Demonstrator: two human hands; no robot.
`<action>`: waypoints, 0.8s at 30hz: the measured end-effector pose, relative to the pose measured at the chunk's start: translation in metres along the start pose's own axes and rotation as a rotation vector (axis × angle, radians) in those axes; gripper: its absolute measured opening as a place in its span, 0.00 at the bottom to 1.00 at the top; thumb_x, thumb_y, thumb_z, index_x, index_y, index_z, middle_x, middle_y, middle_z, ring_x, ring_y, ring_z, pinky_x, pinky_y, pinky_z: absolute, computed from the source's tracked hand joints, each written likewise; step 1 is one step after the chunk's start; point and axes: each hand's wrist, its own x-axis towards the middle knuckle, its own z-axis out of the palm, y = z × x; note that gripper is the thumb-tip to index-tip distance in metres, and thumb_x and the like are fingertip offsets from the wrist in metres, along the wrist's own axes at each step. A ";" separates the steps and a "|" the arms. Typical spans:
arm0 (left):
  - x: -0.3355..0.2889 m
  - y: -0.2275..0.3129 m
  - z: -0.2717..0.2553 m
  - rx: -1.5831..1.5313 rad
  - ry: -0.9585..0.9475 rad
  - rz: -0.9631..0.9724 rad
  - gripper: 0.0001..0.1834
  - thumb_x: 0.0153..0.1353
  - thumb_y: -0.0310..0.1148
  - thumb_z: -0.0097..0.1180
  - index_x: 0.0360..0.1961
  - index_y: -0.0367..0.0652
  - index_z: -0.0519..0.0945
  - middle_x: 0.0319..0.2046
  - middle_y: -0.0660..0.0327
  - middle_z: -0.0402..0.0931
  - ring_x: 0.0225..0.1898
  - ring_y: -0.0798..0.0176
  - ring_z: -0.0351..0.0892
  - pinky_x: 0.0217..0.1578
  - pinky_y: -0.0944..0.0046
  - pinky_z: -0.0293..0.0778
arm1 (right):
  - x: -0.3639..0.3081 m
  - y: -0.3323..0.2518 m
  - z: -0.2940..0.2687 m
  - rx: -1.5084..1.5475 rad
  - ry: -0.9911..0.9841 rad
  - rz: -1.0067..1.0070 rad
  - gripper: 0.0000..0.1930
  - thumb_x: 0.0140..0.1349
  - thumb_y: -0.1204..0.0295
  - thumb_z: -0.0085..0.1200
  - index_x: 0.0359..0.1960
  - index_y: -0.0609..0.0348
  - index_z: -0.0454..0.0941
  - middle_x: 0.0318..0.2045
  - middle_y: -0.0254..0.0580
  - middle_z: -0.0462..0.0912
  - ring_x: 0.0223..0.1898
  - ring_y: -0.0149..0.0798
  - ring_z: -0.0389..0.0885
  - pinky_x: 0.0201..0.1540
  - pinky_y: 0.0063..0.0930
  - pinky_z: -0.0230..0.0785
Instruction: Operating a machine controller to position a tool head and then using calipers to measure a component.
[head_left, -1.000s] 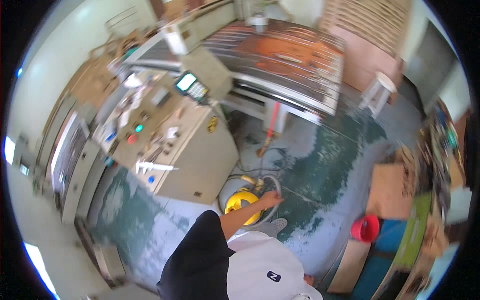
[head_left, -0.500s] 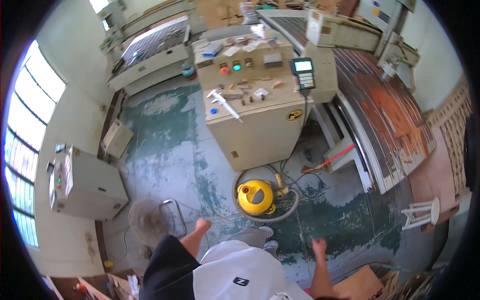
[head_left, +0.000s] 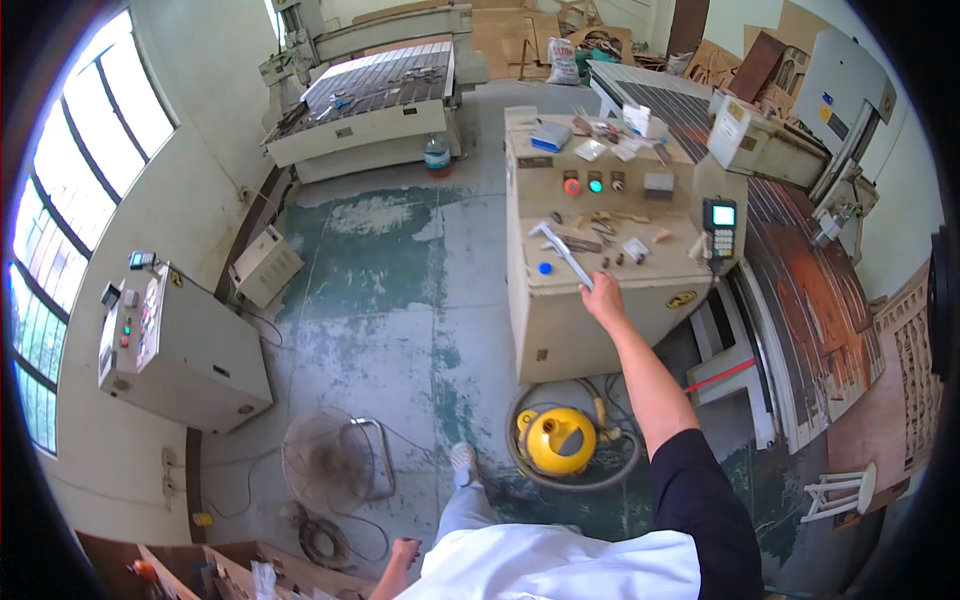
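Observation:
My right hand (head_left: 603, 297) reaches out to the cream control cabinet (head_left: 565, 345) and closes around the lower right end of a silver vernier caliper (head_left: 563, 254). The caliper's jaws point up and left over the cabinet's shelf; whether they still touch it I cannot tell. Just left of the caliper is a round blue cap (head_left: 545, 268). Small metal bits and scraps (head_left: 600, 228) lie to its right. My left hand (head_left: 405, 549) hangs low by my side, fingers curled, with nothing visible in it.
A yellow vacuum cleaner (head_left: 560, 440) with its hose coiled around it sits on the floor before the cabinet. A handheld controller (head_left: 719, 228) stands at the cabinet's right edge. A floor fan (head_left: 326, 458) is at left, and a white stool (head_left: 840, 492) at right.
I have stepped forward and the view has turned left. My right hand has risen from my side to the caliper and taken hold of it. My left hand has dropped back.

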 end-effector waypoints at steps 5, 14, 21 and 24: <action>0.001 0.048 -0.090 -0.333 0.029 0.049 0.16 0.59 0.35 0.60 0.44 0.35 0.78 0.29 0.58 0.80 0.26 0.62 0.79 0.21 0.62 0.71 | 0.044 -0.011 0.034 -0.225 0.005 0.141 0.14 0.54 0.64 0.62 0.34 0.63 0.79 0.41 0.56 0.78 0.44 0.58 0.77 0.47 0.47 0.71; 0.016 0.226 -0.186 -0.052 0.319 0.668 0.15 0.55 0.32 0.62 0.39 0.31 0.79 0.31 0.51 0.82 0.33 0.61 0.82 0.38 0.62 0.76 | 0.046 -0.029 0.015 -0.153 0.110 0.186 0.09 0.59 0.79 0.51 0.41 0.66 0.71 0.40 0.59 0.75 0.44 0.62 0.74 0.47 0.52 0.67; -0.124 0.492 -0.179 -0.402 0.118 1.229 0.34 0.57 0.31 0.65 0.62 0.33 0.64 0.55 0.46 0.71 0.47 0.56 0.78 0.45 0.60 0.77 | 0.010 -0.242 0.019 0.258 -0.283 -0.228 0.09 0.57 0.78 0.54 0.39 0.65 0.72 0.38 0.56 0.75 0.43 0.59 0.75 0.45 0.47 0.68; -0.125 0.552 -0.197 -0.580 -0.132 1.088 0.26 0.61 0.29 0.60 0.57 0.31 0.67 0.47 0.50 0.75 0.39 0.59 0.81 0.39 0.62 0.80 | 0.001 -0.290 0.043 0.384 -0.409 -0.290 0.08 0.56 0.78 0.55 0.38 0.65 0.73 0.37 0.55 0.76 0.41 0.58 0.76 0.45 0.46 0.69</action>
